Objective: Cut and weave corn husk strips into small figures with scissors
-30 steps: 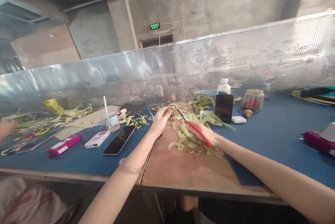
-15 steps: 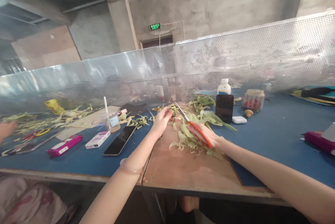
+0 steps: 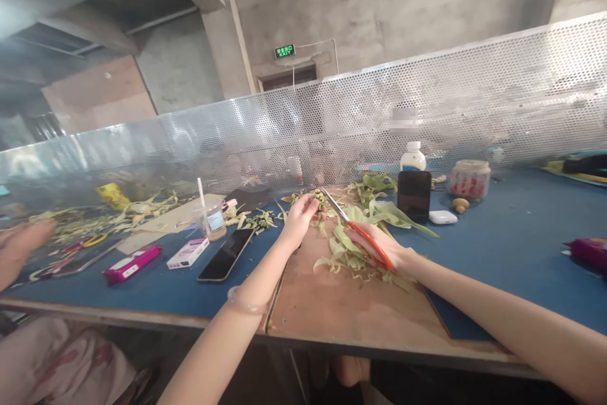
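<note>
My left hand [image 3: 301, 218] pinches a small dark-and-yellow-green plant piece [image 3: 319, 194] between thumb and fingers, over the brown board [image 3: 322, 310]. My right hand [image 3: 377, 244] is closed round the orange handles of a pair of scissors [image 3: 351, 224]. The metal blades point up and left, and their tips are beside the plant piece. Whether the blades touch it, I cannot tell. Pale green leaves and peelings [image 3: 339, 247] lie in a loose heap below and around my right hand.
Left of the board are a phone [image 3: 226, 256], a white-pink box [image 3: 188, 254], a magenta packet [image 3: 133, 264] and a cup with a straw [image 3: 213, 222]. Right stand a black upright device [image 3: 414, 196], a white case [image 3: 442, 217] and a jar [image 3: 469, 180]. A co-worker's hand [image 3: 28, 237] is far left.
The whole view has shifted slightly, so things appear further right. My hands keep the same hold on the plant piece and scissors. The co-worker's hand and forearm show more at the left.
</note>
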`<state>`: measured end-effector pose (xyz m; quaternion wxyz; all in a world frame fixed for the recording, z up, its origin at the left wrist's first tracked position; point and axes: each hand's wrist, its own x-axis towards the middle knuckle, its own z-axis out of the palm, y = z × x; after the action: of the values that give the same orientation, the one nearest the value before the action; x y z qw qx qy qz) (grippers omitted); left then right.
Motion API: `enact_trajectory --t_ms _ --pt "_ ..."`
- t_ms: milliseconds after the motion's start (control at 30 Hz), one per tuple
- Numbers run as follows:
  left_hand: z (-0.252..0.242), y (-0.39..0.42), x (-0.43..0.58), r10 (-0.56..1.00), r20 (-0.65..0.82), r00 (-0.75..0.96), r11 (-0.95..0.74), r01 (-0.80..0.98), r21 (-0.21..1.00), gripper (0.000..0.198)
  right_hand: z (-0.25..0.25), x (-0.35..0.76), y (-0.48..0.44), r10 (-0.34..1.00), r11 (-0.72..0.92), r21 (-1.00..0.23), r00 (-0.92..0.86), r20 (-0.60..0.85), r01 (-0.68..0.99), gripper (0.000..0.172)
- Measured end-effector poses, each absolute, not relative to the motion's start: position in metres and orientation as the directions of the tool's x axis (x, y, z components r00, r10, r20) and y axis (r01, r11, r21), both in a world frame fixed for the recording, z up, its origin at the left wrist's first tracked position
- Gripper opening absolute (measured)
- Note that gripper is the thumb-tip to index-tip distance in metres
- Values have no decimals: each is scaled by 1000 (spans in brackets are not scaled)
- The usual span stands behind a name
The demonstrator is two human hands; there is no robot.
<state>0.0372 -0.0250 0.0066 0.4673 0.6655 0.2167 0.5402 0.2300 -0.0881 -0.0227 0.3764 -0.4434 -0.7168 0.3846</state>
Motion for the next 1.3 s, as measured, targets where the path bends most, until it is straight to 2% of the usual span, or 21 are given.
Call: enact_trajectory --t_ms 133,500,900,1133,1300 --pt "7 -26 36 788 520 330 -473 -215 854 24 -20 230 -89 910 364 -859 -334 245 360 38" --pt "8 -24 36 774 558 298 -521 -199 830 23 -10 226 -100 916 373 -842 -301 267 390 30" --pt "10 -27 37 785 550 287 -508 -211 835 24 -8 225 -104 915 388 -811 -286 284 437 32" --pt "12 -27 37 786 547 289 -511 -195 837 26 -9 227 -100 892 446 -752 -309 329 486 33" --pt "10 -26 36 785 546 292 -510 -195 838 25 -11 227 -100 900 428 -773 -300 317 468 34"
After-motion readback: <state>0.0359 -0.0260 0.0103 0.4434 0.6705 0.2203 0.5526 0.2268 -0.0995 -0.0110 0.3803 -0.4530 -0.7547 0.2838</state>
